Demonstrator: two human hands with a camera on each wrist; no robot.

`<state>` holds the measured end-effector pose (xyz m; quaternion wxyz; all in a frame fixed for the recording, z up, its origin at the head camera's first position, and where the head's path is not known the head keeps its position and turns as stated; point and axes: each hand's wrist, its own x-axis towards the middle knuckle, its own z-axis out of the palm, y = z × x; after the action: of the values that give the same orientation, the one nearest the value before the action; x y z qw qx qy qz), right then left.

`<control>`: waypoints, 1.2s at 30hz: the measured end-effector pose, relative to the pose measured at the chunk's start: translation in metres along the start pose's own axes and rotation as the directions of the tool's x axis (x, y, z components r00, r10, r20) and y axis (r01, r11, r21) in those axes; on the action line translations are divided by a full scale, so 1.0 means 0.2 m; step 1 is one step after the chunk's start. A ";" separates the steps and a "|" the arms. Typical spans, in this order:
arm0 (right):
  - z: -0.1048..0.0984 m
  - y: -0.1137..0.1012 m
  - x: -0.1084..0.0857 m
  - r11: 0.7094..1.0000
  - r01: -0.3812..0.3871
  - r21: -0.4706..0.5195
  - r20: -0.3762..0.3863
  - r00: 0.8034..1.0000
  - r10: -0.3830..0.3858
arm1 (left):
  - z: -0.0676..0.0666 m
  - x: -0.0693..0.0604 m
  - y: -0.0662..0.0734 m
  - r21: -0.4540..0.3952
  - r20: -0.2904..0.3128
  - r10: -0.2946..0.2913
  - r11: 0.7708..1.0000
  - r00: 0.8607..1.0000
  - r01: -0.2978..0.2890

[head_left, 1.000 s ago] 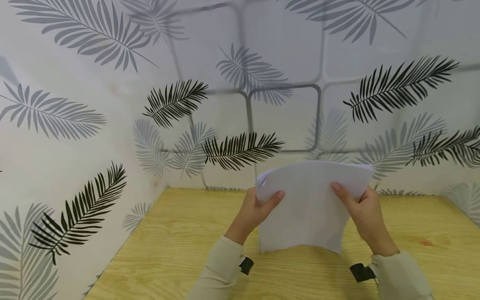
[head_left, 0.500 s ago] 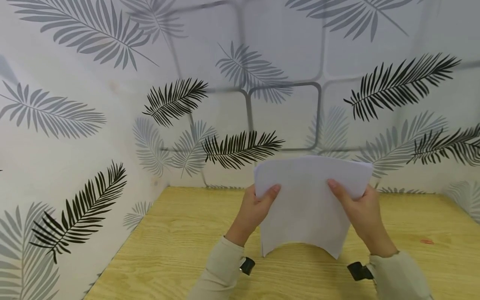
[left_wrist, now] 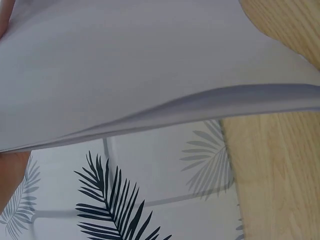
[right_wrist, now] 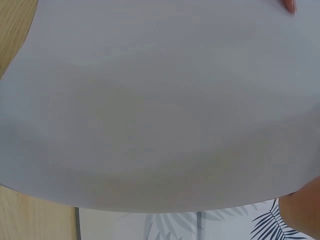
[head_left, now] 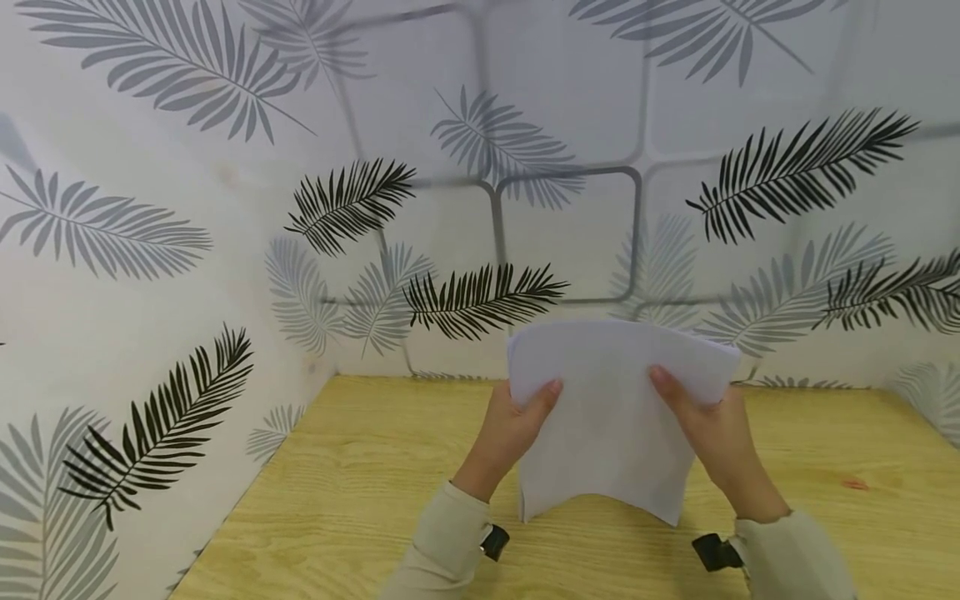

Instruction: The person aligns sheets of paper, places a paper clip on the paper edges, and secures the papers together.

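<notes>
A stack of white paper (head_left: 607,433) is held up over the wooden table, its face towards me and its lower edge bowed upward in the middle. My left hand (head_left: 510,425) grips the left side, thumb across the front and fingers hidden behind. On the other side my right hand (head_left: 708,429) grips it the same way. In the left wrist view the side edge of the paper (left_wrist: 125,65) shows sheets slightly parted. The right wrist view is mostly filled by the curved paper (right_wrist: 150,110), with a bit of hand (right_wrist: 302,210) at the lower right.
The wooden table (head_left: 360,467) spreads out under the hands, with a small reddish mark (head_left: 855,484) on its right part. Behind it and at the left stand walls (head_left: 570,242) covered with a leaf pattern. A black strap piece (head_left: 716,552) sits at the right wrist.
The sheets at the upper left corner, fanned apart a second ago, now lie closer together. The paper's lower edge has bowed more, and the right hand has moved slightly left and down.
</notes>
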<state>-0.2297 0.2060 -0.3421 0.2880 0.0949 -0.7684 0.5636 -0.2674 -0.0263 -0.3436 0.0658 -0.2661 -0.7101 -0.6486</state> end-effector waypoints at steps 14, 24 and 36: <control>0.02 0.10 -0.03 1.000 0.012 0.020 0.018 1.000 -0.012 | 0.03 -0.04 -0.10 0.026 0.019 -0.014 1.000 1.000 0.014; 0.01 0.16 -0.06 0.987 -0.162 -0.008 0.142 0.977 0.161 | 0.03 -0.06 -0.15 -0.011 0.027 -0.085 0.996 0.996 0.085; 0.02 0.16 -0.05 0.979 -0.197 -0.056 0.161 0.966 0.204 | 0.04 -0.05 -0.14 -0.018 0.006 -0.114 0.993 0.993 0.114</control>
<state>-0.2373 0.2118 -0.3744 0.1662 0.0576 -0.8063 0.5647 -0.2706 -0.0219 -0.3745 0.0244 -0.2272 -0.7183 -0.6572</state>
